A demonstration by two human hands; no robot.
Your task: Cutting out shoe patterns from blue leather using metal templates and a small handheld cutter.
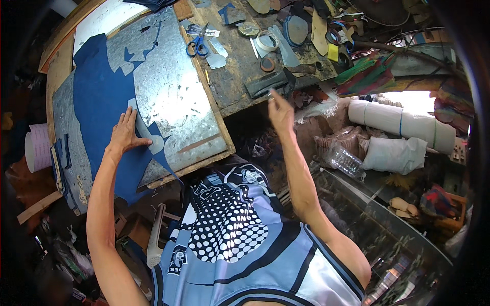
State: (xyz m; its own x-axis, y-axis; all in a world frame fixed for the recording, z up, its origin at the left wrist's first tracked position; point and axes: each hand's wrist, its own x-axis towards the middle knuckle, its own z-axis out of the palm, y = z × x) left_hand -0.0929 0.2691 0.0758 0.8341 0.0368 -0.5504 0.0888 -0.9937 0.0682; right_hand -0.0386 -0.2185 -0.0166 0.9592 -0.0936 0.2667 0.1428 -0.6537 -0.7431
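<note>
My left hand (125, 133) lies flat, fingers spread, on a dark blue sheet of leather (99, 92) and presses a pale grey pattern piece (154, 144) against it. The leather is spread over a grey metal plate (171, 86) on a wooden board. My right hand (280, 113) is raised off the bench's near edge. Its fingers are pinched on a small thin silvery tool (270, 95), and what kind of tool it is I cannot tell. A black block (265, 84) lies just beyond that hand.
Blue-handled scissors (198, 47), tape rolls (266, 40), shoe-sole shapes and scraps crowd the dark workbench (240, 66) at the back. A pale paper roll (38, 148) stands at the left. White rolls (403, 120) and a plastic bottle (347, 160) lie at the right, below the bench.
</note>
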